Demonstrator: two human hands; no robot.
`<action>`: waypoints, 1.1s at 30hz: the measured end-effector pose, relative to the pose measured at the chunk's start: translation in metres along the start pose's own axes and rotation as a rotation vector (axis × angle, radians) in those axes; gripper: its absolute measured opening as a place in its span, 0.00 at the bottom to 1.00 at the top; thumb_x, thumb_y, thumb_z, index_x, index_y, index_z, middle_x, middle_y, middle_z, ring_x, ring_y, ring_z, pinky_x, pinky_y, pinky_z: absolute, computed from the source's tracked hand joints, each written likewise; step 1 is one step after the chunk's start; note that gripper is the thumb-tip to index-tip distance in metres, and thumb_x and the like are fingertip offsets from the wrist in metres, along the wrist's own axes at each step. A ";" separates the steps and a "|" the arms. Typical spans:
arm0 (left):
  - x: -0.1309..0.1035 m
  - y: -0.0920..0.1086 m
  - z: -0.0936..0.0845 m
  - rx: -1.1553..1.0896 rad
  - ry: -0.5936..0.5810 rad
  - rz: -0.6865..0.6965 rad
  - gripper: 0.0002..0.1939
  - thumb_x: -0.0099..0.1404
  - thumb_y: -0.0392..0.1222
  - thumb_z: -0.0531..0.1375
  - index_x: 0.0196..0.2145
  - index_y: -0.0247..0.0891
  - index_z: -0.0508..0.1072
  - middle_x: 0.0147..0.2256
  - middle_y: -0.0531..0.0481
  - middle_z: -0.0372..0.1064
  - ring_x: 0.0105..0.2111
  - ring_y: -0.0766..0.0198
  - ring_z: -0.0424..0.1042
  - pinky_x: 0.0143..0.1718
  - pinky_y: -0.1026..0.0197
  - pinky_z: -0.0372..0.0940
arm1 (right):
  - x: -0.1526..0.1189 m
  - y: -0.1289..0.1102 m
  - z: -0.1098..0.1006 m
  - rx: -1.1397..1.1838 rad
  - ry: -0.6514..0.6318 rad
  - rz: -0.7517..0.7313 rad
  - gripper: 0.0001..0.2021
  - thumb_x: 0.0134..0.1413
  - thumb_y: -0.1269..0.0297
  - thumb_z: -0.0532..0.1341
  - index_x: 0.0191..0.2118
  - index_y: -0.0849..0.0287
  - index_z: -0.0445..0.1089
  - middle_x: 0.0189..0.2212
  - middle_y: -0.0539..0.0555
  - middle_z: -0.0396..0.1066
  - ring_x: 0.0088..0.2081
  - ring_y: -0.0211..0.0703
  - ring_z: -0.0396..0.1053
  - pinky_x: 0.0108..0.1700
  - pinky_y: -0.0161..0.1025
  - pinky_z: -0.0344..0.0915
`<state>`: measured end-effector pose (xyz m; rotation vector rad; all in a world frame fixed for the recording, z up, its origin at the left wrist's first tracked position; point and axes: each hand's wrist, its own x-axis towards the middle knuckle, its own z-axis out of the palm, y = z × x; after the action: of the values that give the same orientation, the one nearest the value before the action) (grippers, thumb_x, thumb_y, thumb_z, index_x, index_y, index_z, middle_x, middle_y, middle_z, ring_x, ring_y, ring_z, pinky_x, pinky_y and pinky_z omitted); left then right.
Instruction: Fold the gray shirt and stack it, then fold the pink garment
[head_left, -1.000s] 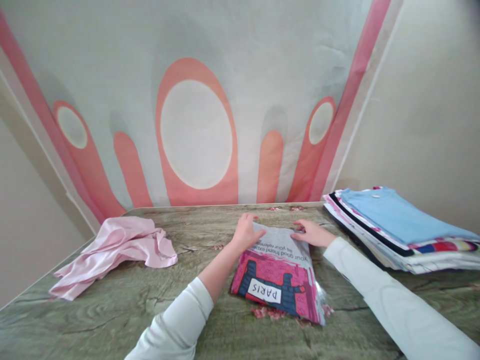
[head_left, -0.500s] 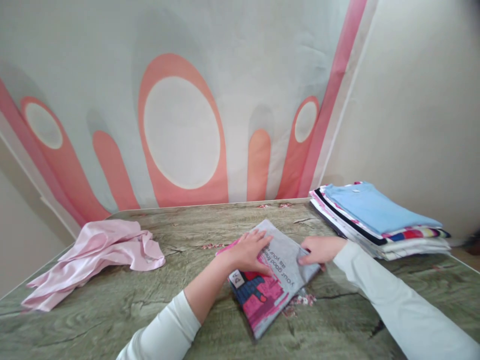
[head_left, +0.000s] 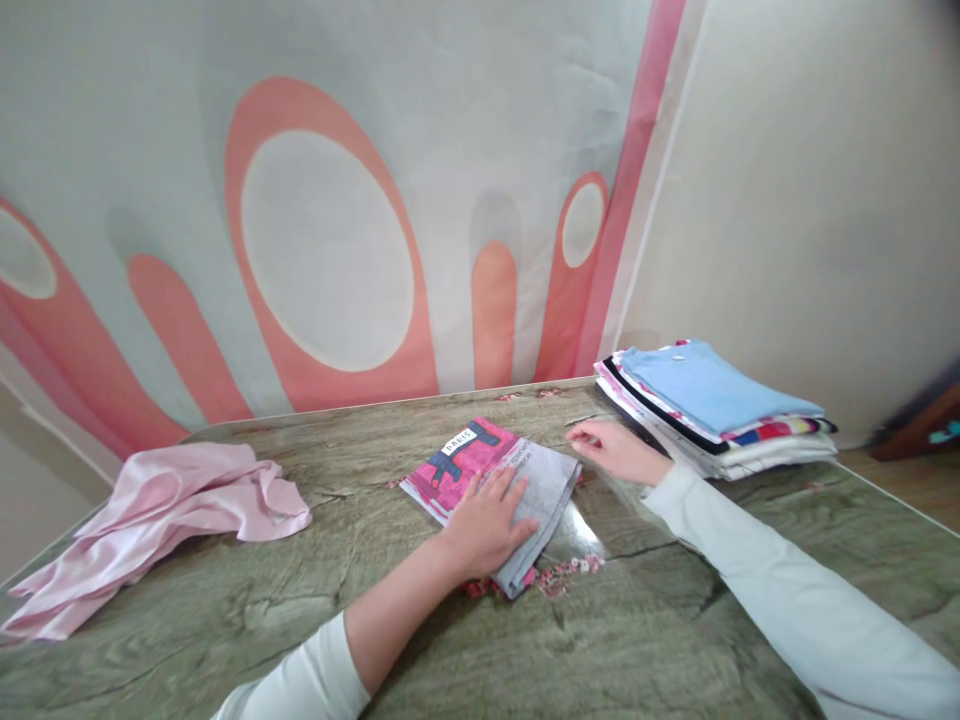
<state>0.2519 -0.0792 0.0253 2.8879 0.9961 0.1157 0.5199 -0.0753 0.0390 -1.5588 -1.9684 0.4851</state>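
A folded pink and grey garment [head_left: 546, 482] with a "PARIS" label and a dark blue figure lies at an angle on the wood-patterned table [head_left: 300, 610]. Spread flat on its lower middle is my left hand [head_left: 489, 522], fingers apart, pressing on the cloth. Just right of the garment, my right hand [head_left: 616, 450] hovers by the far right corner, not touching it. Its fingers are curled together, and whether anything is between them is too small to tell.
A crumpled pink cloth [head_left: 169, 510] lies at the table's left. On the right stands a stack of folded clothes [head_left: 712, 400] with a light blue one on top, close beyond my right hand. A patterned wall hanging [head_left: 330, 250] rises behind the table.
The garment has been turned and is more compact, its label now at the far side. My right hand has let go of its edge. The view has shifted slightly to the right.
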 end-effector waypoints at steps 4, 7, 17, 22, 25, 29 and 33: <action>-0.014 0.029 0.005 -0.030 -0.001 0.070 0.36 0.64 0.63 0.40 0.62 0.37 0.47 0.63 0.42 0.40 0.62 0.54 0.38 0.60 0.47 0.37 | 0.006 0.023 0.030 0.034 0.011 -0.059 0.11 0.51 0.63 0.56 0.39 0.59 0.70 0.37 0.56 0.70 0.35 0.41 0.68 0.40 0.39 0.64; -0.018 0.027 0.002 -0.020 -0.031 0.085 0.34 0.65 0.60 0.43 0.62 0.39 0.46 0.63 0.43 0.38 0.62 0.54 0.38 0.60 0.47 0.36 | 0.005 0.031 0.036 0.065 -0.070 -0.013 0.09 0.51 0.61 0.57 0.32 0.61 0.70 0.29 0.53 0.70 0.29 0.40 0.67 0.35 0.38 0.63; -0.026 -0.022 -0.026 -0.139 0.017 -0.007 0.21 0.64 0.52 0.51 0.51 0.38 0.64 0.54 0.41 0.58 0.54 0.53 0.57 0.54 0.52 0.52 | -0.010 -0.025 0.019 -0.055 -0.118 -0.339 0.06 0.48 0.65 0.61 0.34 0.60 0.70 0.33 0.53 0.67 0.35 0.39 0.65 0.39 0.37 0.61; -0.037 -0.013 -0.012 -0.212 0.154 -0.110 0.09 0.62 0.44 0.56 0.39 0.39 0.67 0.39 0.48 0.62 0.41 0.60 0.64 0.43 0.59 0.60 | -0.018 -0.031 0.046 -0.228 -0.099 -0.567 0.08 0.50 0.71 0.58 0.38 0.58 0.70 0.34 0.54 0.67 0.39 0.42 0.63 0.42 0.40 0.61; -0.042 -0.011 -0.007 -0.210 0.160 -0.132 0.06 0.62 0.40 0.55 0.37 0.39 0.66 0.38 0.49 0.62 0.38 0.61 0.64 0.40 0.62 0.61 | -0.022 -0.021 0.058 -0.337 -0.011 -0.619 0.09 0.52 0.74 0.54 0.37 0.59 0.69 0.33 0.55 0.67 0.37 0.42 0.62 0.41 0.41 0.59; -0.042 -0.011 -0.005 -0.158 0.146 -0.120 0.02 0.63 0.38 0.54 0.34 0.39 0.66 0.36 0.50 0.62 0.38 0.62 0.63 0.40 0.62 0.60 | -0.028 -0.016 0.062 -0.463 0.035 -0.698 0.08 0.54 0.74 0.52 0.34 0.61 0.68 0.31 0.56 0.66 0.37 0.43 0.61 0.40 0.41 0.58; -0.041 -0.006 -0.006 0.000 0.125 -0.072 0.04 0.65 0.37 0.51 0.33 0.38 0.66 0.35 0.49 0.62 0.38 0.61 0.63 0.40 0.60 0.60 | -0.032 -0.016 0.061 -0.512 0.051 -0.753 0.07 0.53 0.74 0.52 0.32 0.61 0.67 0.31 0.56 0.66 0.36 0.43 0.60 0.40 0.42 0.57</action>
<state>0.2155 -0.0996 0.0290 2.8710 1.1186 0.2951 0.4738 -0.1060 -0.0054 -0.9281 -2.5513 -0.3872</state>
